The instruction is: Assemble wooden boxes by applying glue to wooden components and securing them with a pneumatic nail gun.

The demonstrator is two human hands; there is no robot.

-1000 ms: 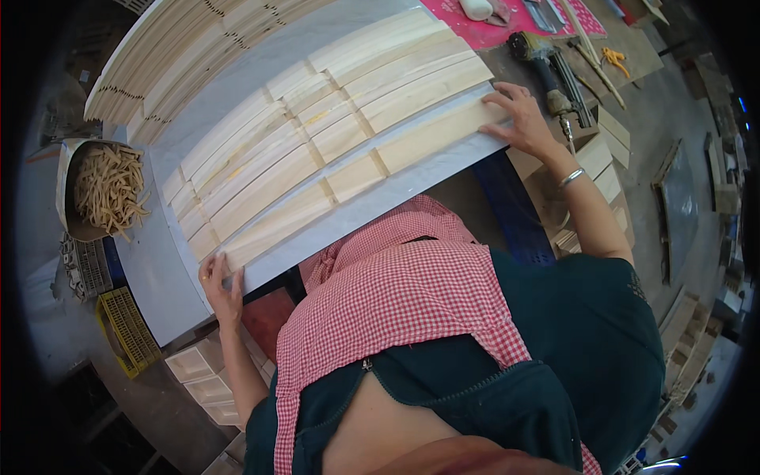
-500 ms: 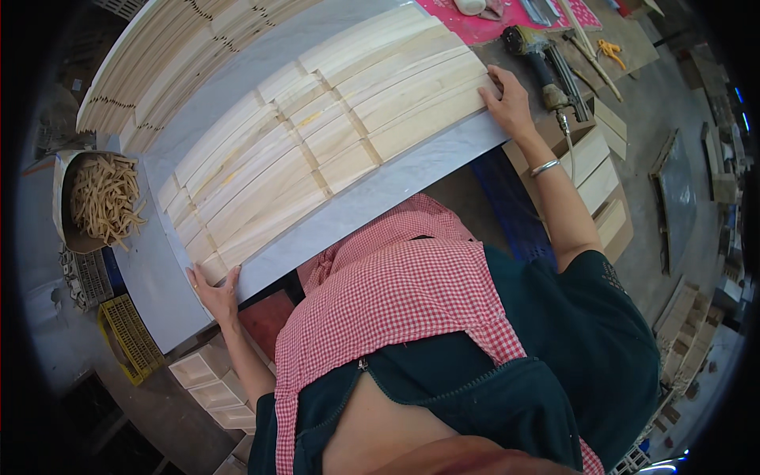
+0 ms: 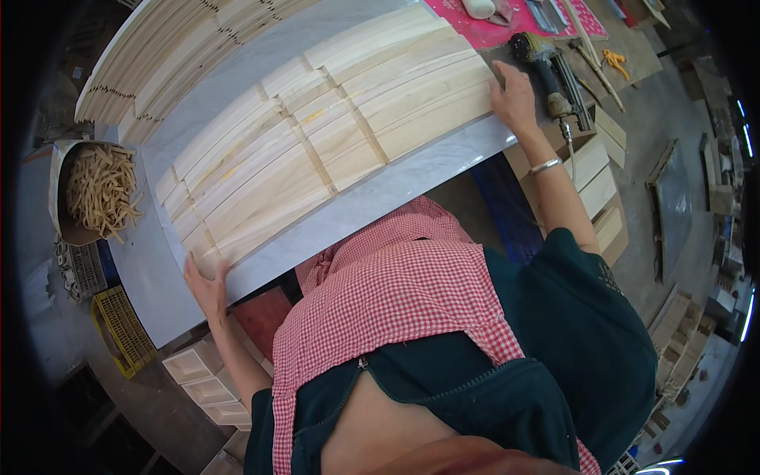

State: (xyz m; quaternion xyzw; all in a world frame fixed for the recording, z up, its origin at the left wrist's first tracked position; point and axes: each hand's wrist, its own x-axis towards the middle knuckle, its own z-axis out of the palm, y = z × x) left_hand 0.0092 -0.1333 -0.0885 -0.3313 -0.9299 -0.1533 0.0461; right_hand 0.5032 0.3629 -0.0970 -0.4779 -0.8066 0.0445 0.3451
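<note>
Pale wooden slats (image 3: 317, 131) lie side by side in a broad, slightly curved layer on a grey-white table (image 3: 380, 178), with narrow bands running across them. At the slats' near left corner is my left hand (image 3: 207, 286), thumb and fingers apart and slightly blurred. My right hand (image 3: 514, 99) is at their right end, fingers extended against or just beside the slat ends; exact contact is hard to tell. A bracelet circles my right wrist. Neither hand is wrapped round anything.
Stacked curved slats (image 3: 150, 67) stand along the far left. A container of wood offcuts (image 3: 103, 190) sits left of the table. At the right lie a nail gun (image 3: 550, 79) with a hose, orange-handled cutters (image 3: 615, 63) and a pink cloth (image 3: 507, 28). A yellow crate (image 3: 123, 332) is at lower left.
The view has shifted slightly. Both hands stay by the slat ends; my left hand has moved a little up and left in the picture, its fingers looking looser. The slats' arrangement looks the same.
</note>
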